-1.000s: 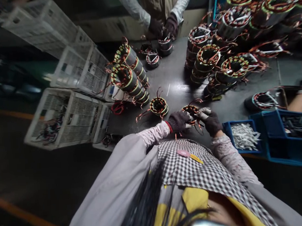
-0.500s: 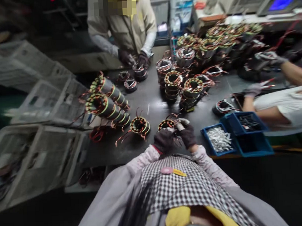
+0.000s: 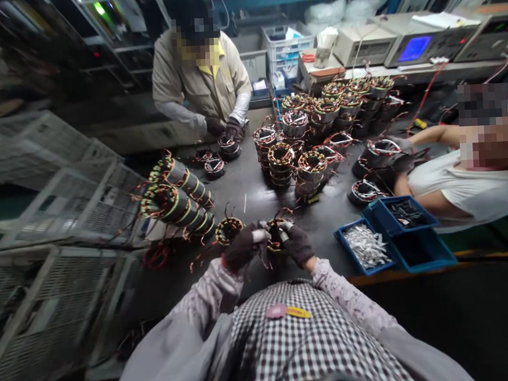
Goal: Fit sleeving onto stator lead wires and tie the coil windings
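Observation:
A wound motor stator (image 3: 275,247), a ring with yellow-green edging and loose wires, stands on the dark table in front of me. My right hand (image 3: 297,243), in a dark glove with pale fingertips, grips its right rim. At the stator's left side, my gloved left hand (image 3: 243,248) has its fingers pinched together; whatever lies between them is too small to make out. Thin reddish wires hang just below those fingertips. Close behind the left hand, another stator (image 3: 229,230) stands partly covered by it.
Stacked stators (image 3: 176,202) lean at the left, and more stacks (image 3: 312,165) stand mid-table. Blue bins (image 3: 425,256) sit at right, one with white pieces (image 3: 366,244). Co-workers are opposite (image 3: 203,86) and at right (image 3: 443,182). Crates (image 3: 52,300) line the left.
My left hand has moved left from the front of the stator to its left side. My right hand has shifted onto the right rim. The right co-worker's arm now reaches to a stator.

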Motion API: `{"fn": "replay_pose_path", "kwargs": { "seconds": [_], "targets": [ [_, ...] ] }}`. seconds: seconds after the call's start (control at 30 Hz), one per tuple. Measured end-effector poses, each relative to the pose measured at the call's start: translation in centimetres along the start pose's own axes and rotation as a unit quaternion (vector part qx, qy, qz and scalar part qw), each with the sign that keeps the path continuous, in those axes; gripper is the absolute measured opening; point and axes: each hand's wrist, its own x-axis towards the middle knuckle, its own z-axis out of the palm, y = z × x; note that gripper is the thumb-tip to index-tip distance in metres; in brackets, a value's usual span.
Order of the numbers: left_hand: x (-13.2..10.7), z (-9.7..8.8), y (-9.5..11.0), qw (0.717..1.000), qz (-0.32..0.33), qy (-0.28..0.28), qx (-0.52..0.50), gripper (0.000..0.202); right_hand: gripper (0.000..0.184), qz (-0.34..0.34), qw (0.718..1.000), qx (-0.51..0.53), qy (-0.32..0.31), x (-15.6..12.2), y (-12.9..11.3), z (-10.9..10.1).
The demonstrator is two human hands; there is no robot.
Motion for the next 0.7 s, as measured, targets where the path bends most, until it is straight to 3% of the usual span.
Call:
{"fn": "replay_pose_path", "kwargs": {
  "seconds": [0.1,0.2,0.3,0.43,0.53,0.6,0.7],
  "targets": [
    [0.1,-1.4,0.5,0.989,-0.020,0.002,-0.148,0.045,0.024,0.026,0.994,0.106,-0.027,-0.3,-1.5,-0.6],
    [0.7,0.1,1.1,0.968,-0.001,-0.031,-0.249,0.056,0.030,-0.011,0.983,0.165,-0.074,-0.8,-3.8,-1.8],
    [1.5,2.2,1.8,0.954,0.042,-0.093,-0.283,0.058,0.029,-0.054,0.984,0.159,-0.066,-1.3,-5.8,-3.2],
    [2.2,3.8,2.7,0.957,0.015,-0.144,-0.252,0.065,0.026,-0.077,0.989,0.128,-0.013,-2.8,-7.0,-4.8],
    [2.6,4.5,2.7,0.943,0.000,-0.202,-0.265,0.064,0.026,-0.067,0.993,0.098,0.016,-4.3,-6.7,-6.0],
    [3.0,4.4,2.3,0.935,0.009,-0.235,-0.264,0.060,0.032,-0.025,0.994,0.098,0.034,-5.2,-5.7,-7.3],
    [3.3,3.7,1.4,0.970,0.065,-0.175,-0.156,0.046,0.038,0.059,0.985,0.055,0.152,-6.3,-2.3,-11.5]
  ]
}}
